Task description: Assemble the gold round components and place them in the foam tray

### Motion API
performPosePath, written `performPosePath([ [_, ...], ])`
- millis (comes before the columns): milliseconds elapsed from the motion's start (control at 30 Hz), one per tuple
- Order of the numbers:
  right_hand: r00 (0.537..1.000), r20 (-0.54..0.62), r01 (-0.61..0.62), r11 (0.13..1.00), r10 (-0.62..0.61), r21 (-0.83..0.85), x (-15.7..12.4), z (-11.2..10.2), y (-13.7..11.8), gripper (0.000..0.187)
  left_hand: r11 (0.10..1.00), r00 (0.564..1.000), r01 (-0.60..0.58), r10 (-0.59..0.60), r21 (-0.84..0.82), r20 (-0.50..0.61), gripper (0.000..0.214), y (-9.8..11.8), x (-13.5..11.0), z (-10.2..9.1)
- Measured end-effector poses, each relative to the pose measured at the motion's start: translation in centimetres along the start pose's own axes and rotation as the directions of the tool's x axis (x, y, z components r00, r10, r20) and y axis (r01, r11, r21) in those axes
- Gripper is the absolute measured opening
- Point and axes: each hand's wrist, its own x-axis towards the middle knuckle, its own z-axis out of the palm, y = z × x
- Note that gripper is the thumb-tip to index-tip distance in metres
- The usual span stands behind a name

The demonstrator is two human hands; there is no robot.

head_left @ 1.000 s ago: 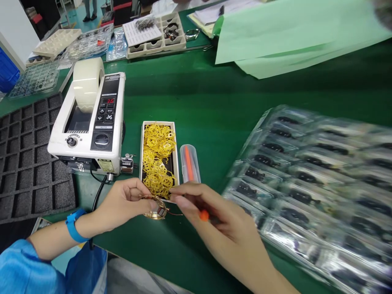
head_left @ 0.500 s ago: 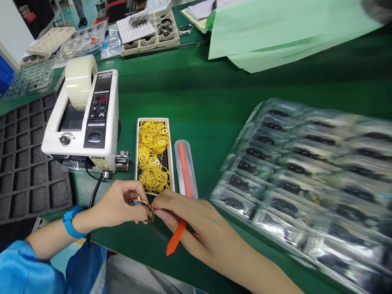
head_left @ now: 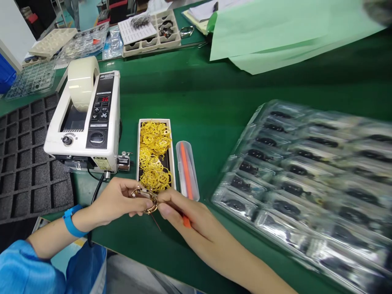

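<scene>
Evidently the green table (head_left: 171,90) fills most of the view, a person's legs (head_left: 73,12) beyond. A white box (head_left: 172,167) holds yellow rings (head_left: 153,165); a clear tray (head_left: 306,265), cut off at right, holds blurred dark parts (head_left: 286,208). At the box's near end, the curled left hand (head_left: 113,202) pinches a gold ring-shaped piece (head_left: 154,207); the right hand (head_left: 192,216), bunched beside it, grips a mostly hidden orange tool (head_left: 186,221).

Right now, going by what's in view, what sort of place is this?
Probably a workbench in a factory or workshop, judging by the tape dispenser, the box of yellow rings and the clear packs of dark parts.
</scene>
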Motion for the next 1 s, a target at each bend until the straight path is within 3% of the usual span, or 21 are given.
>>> performPosePath([
  [200, 0.990, -0.043, 0.132, 0.987, -0.137, -0.093, 0.0, 0.0, 0.7, 0.030, 0.999, 1.000, -0.004, 0.003, -0.043, -0.019, 0.025, -0.2, 0.0, -0.1],
  [333, 0.982, -0.111, 0.145, 0.986, -0.154, -0.087, 0.1, 0.1, 0.8, 0.030, 0.994, 0.998, -0.047, 0.043, -0.099, -0.036, 0.030, -0.4, 0.1, -0.1],
  [600, 0.991, -0.114, -0.051, 0.992, 0.064, 0.113, 0.4, 0.7, 0.2, 0.057, 0.995, 0.994, -0.094, 0.092, -0.036, -0.051, 0.040, -0.6, 0.1, 0.1],
  [833, 0.954, -0.170, -0.183, 0.931, 0.245, 0.315, 0.8, 0.6, -0.2, 0.066, 0.979, 0.981, -0.172, 0.181, 0.111, -0.077, 0.033, -0.8, 0.3, 0.0],
  [900, 0.940, -0.112, -0.244, 0.863, 0.323, 0.442, 0.7, 0.6, -0.2, 0.064, 0.928, 0.945, -0.265, 0.304, 0.263, -0.119, 0.026, -1.1, 0.4, -0.1],
  [933, 0.929, -0.069, -0.283, 0.815, 0.364, 0.505, 0.7, 0.7, -0.2, 0.062, 0.861, 0.901, -0.338, 0.413, 0.380, -0.132, 0.022, -1.4, 0.5, -0.1],
  [1000, 0.906, 0.009, -0.339, 0.712, 0.424, 0.615, 0.7, 0.9, -0.3, 0.059, 0.595, 0.740, -0.478, 0.669, 0.647, -0.069, 0.018, -2.2, 0.6, -0.1],
])
